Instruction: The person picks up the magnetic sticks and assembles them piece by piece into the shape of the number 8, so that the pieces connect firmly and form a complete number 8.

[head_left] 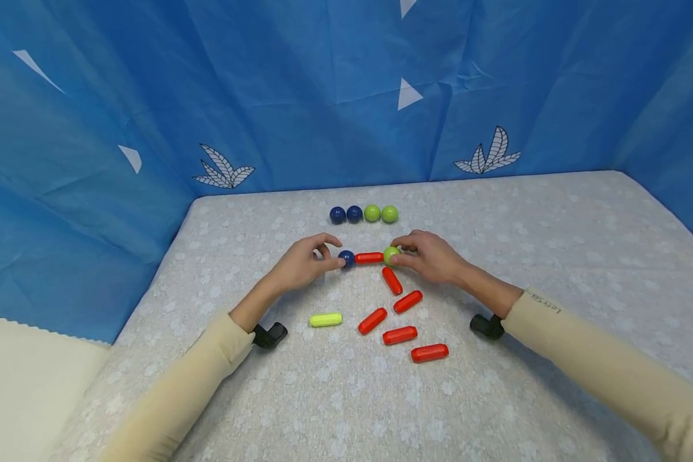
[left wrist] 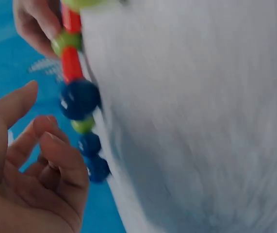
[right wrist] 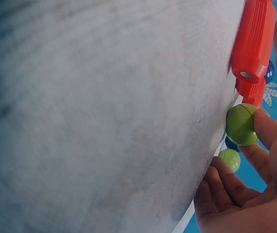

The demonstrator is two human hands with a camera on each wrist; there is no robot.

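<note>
A red rod [head_left: 369,258] lies between a dark blue ball [head_left: 346,258] at its left end and a green ball [head_left: 391,255] at its right end. My right hand [head_left: 432,256] pinches the green ball between thumb and fingers, as the right wrist view also shows. Beside the blue ball is my left hand [head_left: 307,262], its thumb and fingers spread and relaxed. In the left wrist view a gap separates these fingers from the blue ball [left wrist: 80,99]. Just below the joined pieces lies a loose red rod [head_left: 391,281].
Behind the hands, two blue balls [head_left: 346,214] and two green balls [head_left: 381,213] form a row. Several more red rods [head_left: 400,335] and one yellow-green rod [head_left: 326,319] lie nearer on the patterned tablecloth [head_left: 335,404]. A blue curtain [head_left: 323,96] hangs at the back.
</note>
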